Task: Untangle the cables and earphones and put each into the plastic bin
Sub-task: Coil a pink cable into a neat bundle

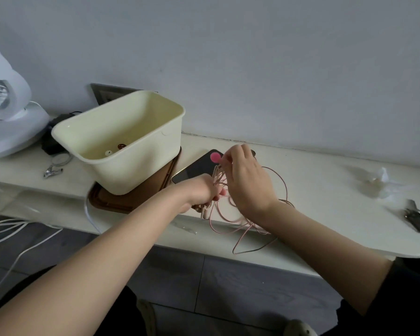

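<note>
A cream plastic bin [141, 166] stands tilted on a brown lid [112, 202] at the left of the white shelf. Small round items lie on its bottom. A thin pink cable [252, 226] lies in loose tangled loops at the shelf's front edge, some loops hanging over it. My left hand [204, 190] grips a bunch of the cable's strands just right of the bin. My right hand [247, 180] is above the tangle and pinches a strand near a round pink tab [215, 157].
A dark phone [194, 169] lies under the hands. A white fan [7, 112] stands far left, with nail clippers [52, 170] and a black plug nearby. White cables [15, 229] hang off the left. Crumpled clear plastic [378, 183] and a dark key fob [417, 220] lie at right.
</note>
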`<action>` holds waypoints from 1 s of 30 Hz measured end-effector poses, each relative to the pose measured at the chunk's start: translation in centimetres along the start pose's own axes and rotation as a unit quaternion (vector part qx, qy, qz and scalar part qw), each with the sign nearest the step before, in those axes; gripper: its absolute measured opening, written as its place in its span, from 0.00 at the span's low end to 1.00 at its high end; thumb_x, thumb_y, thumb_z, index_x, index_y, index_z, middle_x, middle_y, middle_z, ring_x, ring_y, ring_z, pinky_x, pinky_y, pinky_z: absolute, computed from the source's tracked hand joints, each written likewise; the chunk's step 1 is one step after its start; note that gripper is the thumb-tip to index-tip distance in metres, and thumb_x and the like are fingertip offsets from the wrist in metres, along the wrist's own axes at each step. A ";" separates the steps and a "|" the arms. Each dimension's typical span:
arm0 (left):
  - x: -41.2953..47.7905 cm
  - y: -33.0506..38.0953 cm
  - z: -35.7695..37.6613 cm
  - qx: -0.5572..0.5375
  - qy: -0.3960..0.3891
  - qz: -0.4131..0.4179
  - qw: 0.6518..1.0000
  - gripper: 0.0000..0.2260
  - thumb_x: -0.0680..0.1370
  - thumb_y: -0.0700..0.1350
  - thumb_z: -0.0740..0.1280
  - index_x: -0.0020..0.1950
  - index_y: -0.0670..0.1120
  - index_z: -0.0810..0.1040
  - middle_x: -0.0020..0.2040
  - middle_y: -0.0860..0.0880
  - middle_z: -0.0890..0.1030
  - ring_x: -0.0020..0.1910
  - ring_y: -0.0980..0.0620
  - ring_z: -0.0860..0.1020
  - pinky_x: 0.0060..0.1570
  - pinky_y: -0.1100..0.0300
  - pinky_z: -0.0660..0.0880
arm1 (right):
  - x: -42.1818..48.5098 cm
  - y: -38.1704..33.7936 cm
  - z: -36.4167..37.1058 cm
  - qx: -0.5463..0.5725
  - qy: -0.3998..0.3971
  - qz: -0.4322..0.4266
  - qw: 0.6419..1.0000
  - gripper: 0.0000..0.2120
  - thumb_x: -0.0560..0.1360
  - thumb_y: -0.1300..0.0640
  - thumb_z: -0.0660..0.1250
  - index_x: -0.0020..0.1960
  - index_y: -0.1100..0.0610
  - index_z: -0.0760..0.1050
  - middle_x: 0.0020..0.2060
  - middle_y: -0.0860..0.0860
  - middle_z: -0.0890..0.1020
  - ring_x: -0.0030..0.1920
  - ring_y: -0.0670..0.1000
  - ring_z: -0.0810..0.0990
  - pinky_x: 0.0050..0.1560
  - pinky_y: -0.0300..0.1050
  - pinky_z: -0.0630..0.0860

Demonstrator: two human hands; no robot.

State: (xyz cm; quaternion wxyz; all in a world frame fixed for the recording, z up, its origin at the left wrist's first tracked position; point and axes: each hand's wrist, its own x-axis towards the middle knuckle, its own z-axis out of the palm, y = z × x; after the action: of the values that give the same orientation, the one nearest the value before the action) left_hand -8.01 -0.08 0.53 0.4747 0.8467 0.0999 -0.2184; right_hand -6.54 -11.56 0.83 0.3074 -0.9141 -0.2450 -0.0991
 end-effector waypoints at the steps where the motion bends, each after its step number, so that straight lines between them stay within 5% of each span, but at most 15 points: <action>1: -0.5 0.3 0.4 0.001 -0.012 0.005 1.000 0.16 0.81 0.38 0.52 0.33 0.44 0.68 0.25 0.50 0.67 0.26 0.52 0.65 0.27 0.62 0.62 | -0.4 0.0 -0.2 -0.028 -0.007 0.000 1.000 0.07 0.82 0.54 0.54 0.53 0.58 0.66 0.48 0.49 0.66 0.42 0.55 0.70 0.38 0.50 0.67; 5: -2.4 0.8 1.7 -0.002 -0.060 0.024 0.998 0.14 0.81 0.39 0.54 0.36 0.44 0.68 0.26 0.50 0.68 0.24 0.54 0.66 0.25 0.64 0.65 | -1.5 -0.1 -1.1 -0.087 -0.085 0.003 0.993 0.07 0.81 0.58 0.55 0.56 0.60 0.63 0.53 0.54 0.72 0.46 0.61 0.75 0.37 0.48 0.65; 10: -4.1 0.7 2.4 0.003 -0.101 0.058 0.993 0.12 0.82 0.40 0.55 0.41 0.46 0.72 0.31 0.52 0.71 0.23 0.58 0.66 0.29 0.61 0.67 | -2.7 0.1 -2.5 -0.171 -0.110 0.018 0.979 0.09 0.82 0.54 0.53 0.59 0.57 0.62 0.46 0.56 0.81 0.43 0.62 0.79 0.37 0.46 0.62; 13: -4.8 0.9 2.4 0.012 -0.101 0.060 0.993 0.14 0.83 0.41 0.54 0.39 0.45 0.71 0.23 0.57 0.71 0.20 0.59 0.67 0.30 0.61 0.68 | -3.2 0.0 -3.1 -0.161 -0.101 0.015 0.982 0.13 0.82 0.50 0.49 0.58 0.59 0.63 0.48 0.56 0.80 0.45 0.62 0.78 0.38 0.48 0.64; 17: -4.9 0.8 2.1 0.003 -0.088 0.053 0.995 0.11 0.82 0.43 0.55 0.42 0.45 0.72 0.31 0.52 0.70 0.24 0.56 0.67 0.29 0.60 0.63 | -3.9 -1.1 -4.6 -0.035 -0.022 -0.017 0.999 0.12 0.82 0.51 0.51 0.53 0.59 0.67 0.52 0.53 0.74 0.40 0.57 0.69 0.38 0.48 0.62; 19: -5.1 0.8 2.0 0.021 -0.106 0.042 0.993 0.12 0.82 0.43 0.55 0.40 0.46 0.72 0.27 0.54 0.71 0.22 0.59 0.66 0.30 0.61 0.62 | -4.3 -1.9 -5.0 -0.031 -0.017 -0.050 0.998 0.11 0.82 0.51 0.53 0.52 0.59 0.67 0.51 0.52 0.75 0.40 0.55 0.70 0.39 0.49 0.65; 23: -6.0 1.4 2.3 0.042 -0.158 0.036 0.986 0.13 0.80 0.39 0.55 0.35 0.45 0.69 0.24 0.54 0.71 0.23 0.57 0.68 0.30 0.61 0.70 | -5.3 -2.9 -5.3 -0.113 -0.086 -0.101 0.985 0.13 0.82 0.49 0.51 0.54 0.58 0.67 0.50 0.54 0.79 0.48 0.57 0.75 0.45 0.52 0.71; 30: -7.1 1.6 2.4 0.003 -0.176 0.061 0.983 0.13 0.80 0.35 0.55 0.37 0.44 0.69 0.23 0.55 0.71 0.22 0.58 0.68 0.33 0.58 0.75 | -6.3 -2.0 -5.1 -0.216 -0.076 -0.138 0.964 0.14 0.83 0.52 0.50 0.57 0.60 0.68 0.44 0.56 0.77 0.43 0.56 0.72 0.39 0.45 0.60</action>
State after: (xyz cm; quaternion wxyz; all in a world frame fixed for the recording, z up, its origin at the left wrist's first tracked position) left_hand -14.33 -2.64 3.98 0.4943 0.8014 -0.0374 -0.3348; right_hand -13.14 -15.80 3.81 0.0665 -0.9212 -0.3637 -0.1212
